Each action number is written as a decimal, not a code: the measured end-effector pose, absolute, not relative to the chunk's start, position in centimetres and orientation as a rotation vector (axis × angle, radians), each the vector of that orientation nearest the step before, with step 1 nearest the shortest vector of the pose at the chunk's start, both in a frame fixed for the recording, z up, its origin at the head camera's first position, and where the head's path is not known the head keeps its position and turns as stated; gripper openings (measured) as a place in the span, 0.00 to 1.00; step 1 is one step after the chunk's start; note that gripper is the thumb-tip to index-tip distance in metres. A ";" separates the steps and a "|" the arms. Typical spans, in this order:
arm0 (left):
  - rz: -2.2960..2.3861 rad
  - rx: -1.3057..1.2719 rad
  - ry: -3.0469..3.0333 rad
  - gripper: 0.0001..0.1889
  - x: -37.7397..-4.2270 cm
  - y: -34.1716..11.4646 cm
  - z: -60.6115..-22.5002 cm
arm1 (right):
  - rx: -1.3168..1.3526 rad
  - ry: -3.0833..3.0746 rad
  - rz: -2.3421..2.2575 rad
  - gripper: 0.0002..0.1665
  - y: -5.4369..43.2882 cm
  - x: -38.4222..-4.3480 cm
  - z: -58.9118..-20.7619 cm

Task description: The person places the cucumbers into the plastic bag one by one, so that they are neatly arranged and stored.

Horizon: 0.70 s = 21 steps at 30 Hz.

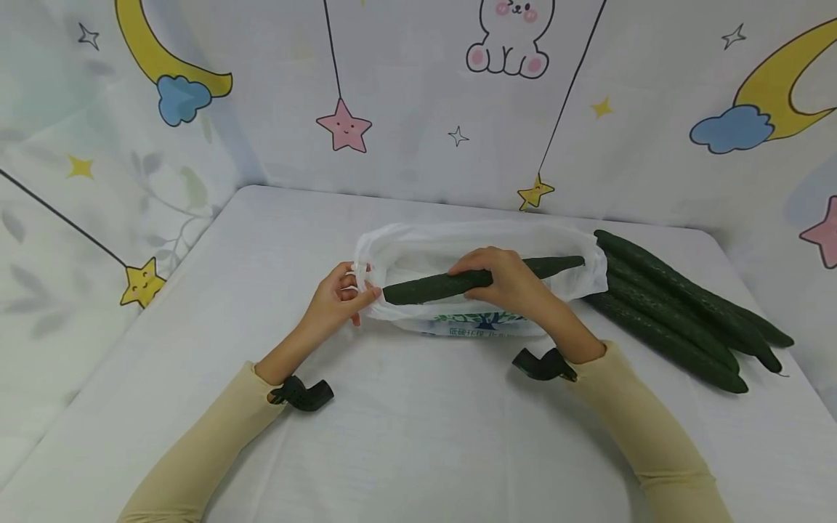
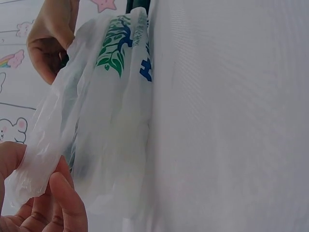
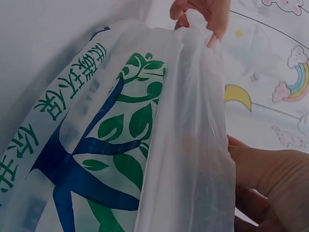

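Note:
A long dark green cucumber (image 1: pixel 425 288) lies lengthwise in the mouth of a white plastic bag (image 1: pixel 405 236), which has a green and blue tree print. My right hand (image 1: pixel 506 280) grips the cucumber around its middle from above. At the bag's left end, my left hand (image 1: pixel 341 293) pinches the rim between thumb and fingers, close to the cucumber's left tip. In the left wrist view the thin plastic of the bag (image 2: pixel 111 135) passes between the left fingers. The bag's wall (image 3: pixel 203 121) hides the cucumber in the right wrist view.
Several more cucumbers (image 1: pixel 680 312) lie side by side on the white-covered table (image 1: pixel 392 436), just right of the bag. Behind the table hangs a cloth backdrop (image 1: pixel 418 87) printed with stars and moons. A black strap piece (image 1: pixel 304 394) sticks out from each sleeve cuff.

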<state>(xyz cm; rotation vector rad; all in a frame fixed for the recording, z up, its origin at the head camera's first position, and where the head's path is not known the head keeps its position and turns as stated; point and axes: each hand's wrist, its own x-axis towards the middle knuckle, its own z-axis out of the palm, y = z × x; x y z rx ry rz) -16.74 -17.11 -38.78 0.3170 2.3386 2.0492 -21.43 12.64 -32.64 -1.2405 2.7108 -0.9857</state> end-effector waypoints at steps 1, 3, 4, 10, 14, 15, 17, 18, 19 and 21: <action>2.049 0.318 2.341 0.24 -16.7 -17.1 -38.8 | -1.248 2.712 -0.980 0.24 12.6 -21.4 -32.6; 2.045 0.321 2.349 0.24 -16.7 -17.1 -38.8 | -1.256 2.710 -0.974 0.24 12.6 -21.5 -32.7; 2.041 0.322 2.352 0.24 -16.7 -17.1 -38.8 | -1.261 2.707 -0.975 0.24 12.5 -21.5 -32.7; 2.037 0.325 2.359 0.23 -16.6 -17.1 -38.7 | -1.256 2.679 -0.995 0.25 12.6 -21.6 -33.1; 2.037 0.320 2.367 0.22 -16.6 -17.0 -38.6 | -1.238 2.656 -1.018 0.24 12.6 -21.6 -33.2; 2.036 0.318 2.370 0.22 -16.6 -17.0 -38.6 | -1.232 2.651 -1.019 0.24 12.6 -21.7 -33.3; 2.036 0.319 2.375 0.22 -16.6 -17.0 -38.6 | -1.216 2.644 -1.017 0.24 12.7 -21.7 -33.5; 2.038 0.318 2.377 0.22 -16.6 -17.0 -38.6 | -1.207 2.643 -1.013 0.24 12.7 -21.8 -33.6; 2.037 0.318 2.381 0.22 -16.6 -17.0 -38.6 | -1.194 2.640 -1.011 0.24 12.7 -21.8 -33.6; 2.040 0.318 2.385 0.21 -16.5 -17.0 -38.5 | -1.169 2.634 -1.006 0.24 12.7 -21.9 -33.8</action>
